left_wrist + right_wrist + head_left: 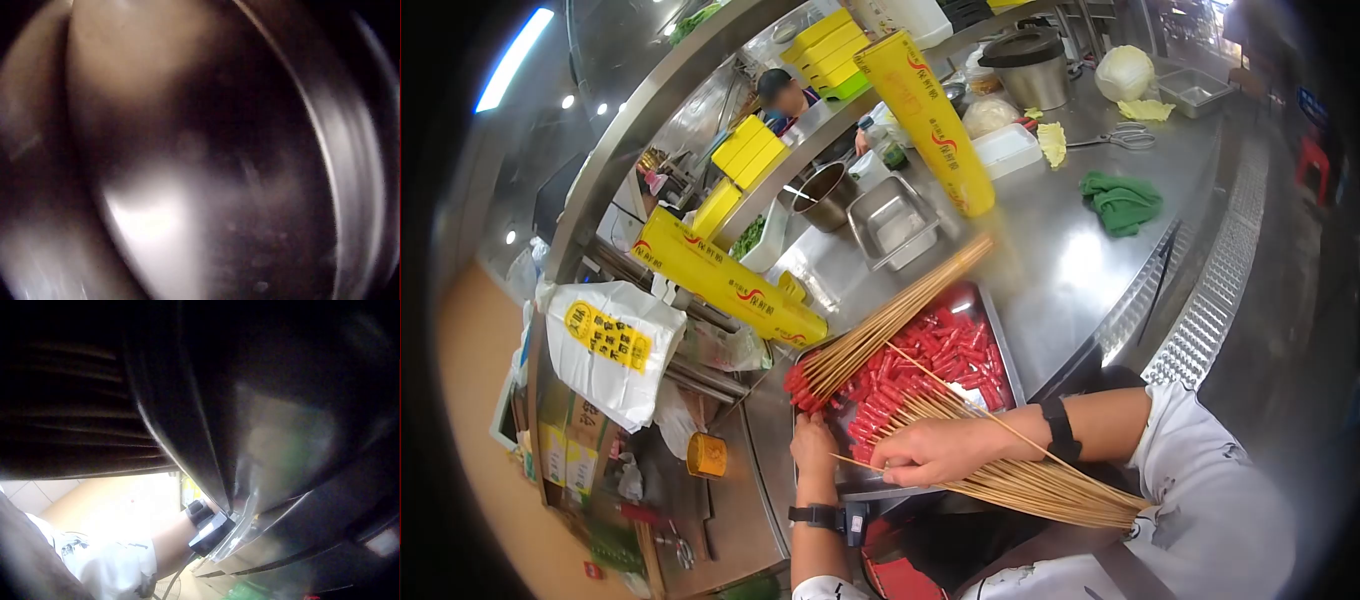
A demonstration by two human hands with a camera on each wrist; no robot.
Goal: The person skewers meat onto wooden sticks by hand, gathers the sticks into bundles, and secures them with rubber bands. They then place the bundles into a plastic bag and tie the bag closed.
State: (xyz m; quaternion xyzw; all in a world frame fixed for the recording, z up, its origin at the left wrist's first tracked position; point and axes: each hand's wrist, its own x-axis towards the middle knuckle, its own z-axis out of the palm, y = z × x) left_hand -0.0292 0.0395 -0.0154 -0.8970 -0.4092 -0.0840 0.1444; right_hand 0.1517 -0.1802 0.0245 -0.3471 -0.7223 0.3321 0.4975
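In the head view, a metal tray (1003,362) holds many short red pieces (940,345) with bamboo skewers in them. One bundle of skewers (900,310) lies across the tray's far left side, its red ends at the left corner. A second fan of skewers (1040,490) runs toward the person's sleeve. My right hand (935,452) lies over this fan, pinching a thin skewer whose bare end juts left. My left hand (813,445) is at the tray's left edge, fingertips right at the red ends; I cannot tell whether they grip one. The wrist views show mostly blurred dark metal.
Two yellow cling-film boxes (730,290) (935,130) stand behind the tray. Beyond are a steel pan (890,222), a green cloth (1120,203), scissors (1125,137) and a cabbage (1125,73). A white plastic bag (615,345) hangs at left. Another person (785,100) is behind the shelf.
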